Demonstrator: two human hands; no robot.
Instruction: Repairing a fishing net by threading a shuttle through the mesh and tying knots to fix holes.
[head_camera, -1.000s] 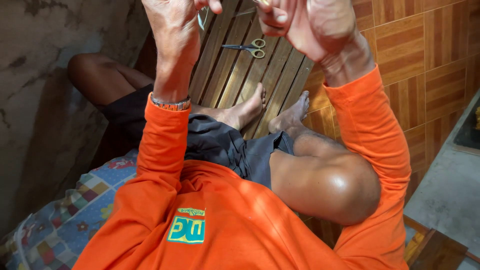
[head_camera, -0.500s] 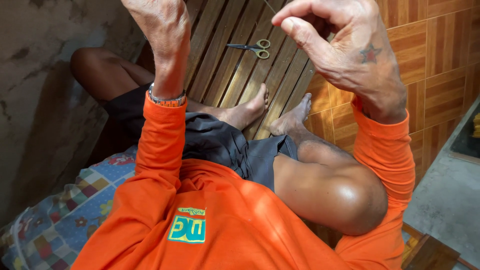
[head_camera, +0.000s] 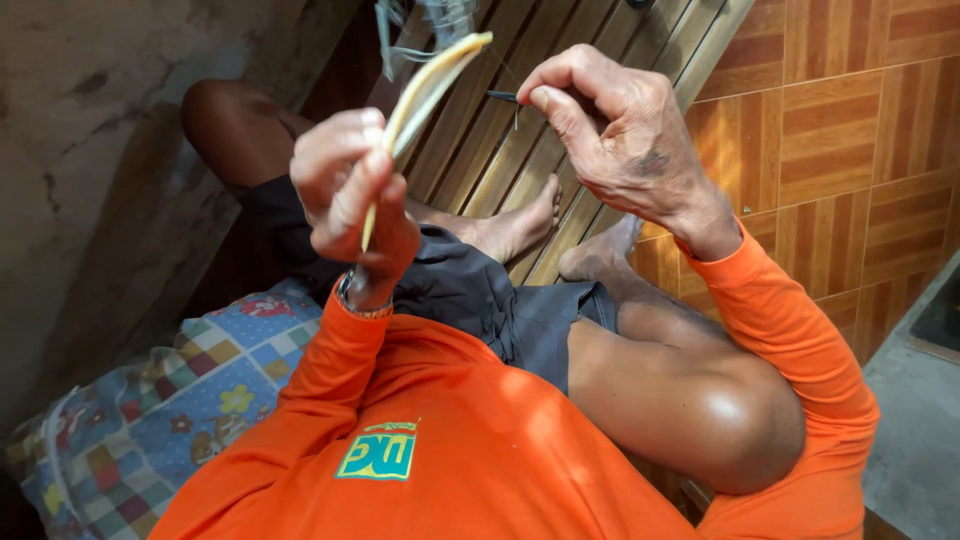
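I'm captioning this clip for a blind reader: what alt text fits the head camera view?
Seen from above, a seated person in an orange shirt holds a flat pale stick in the left hand, while the right hand pinches a thin dark tool beside its tip. Bare legs rest on a wooden slat floor, with a patterned cushion alongside.

Pale flat strip: smooth, matt, plastic-like. Slatted bench: bare wood. Orange sleeve: soft cloth. Wall tiles: glossy.
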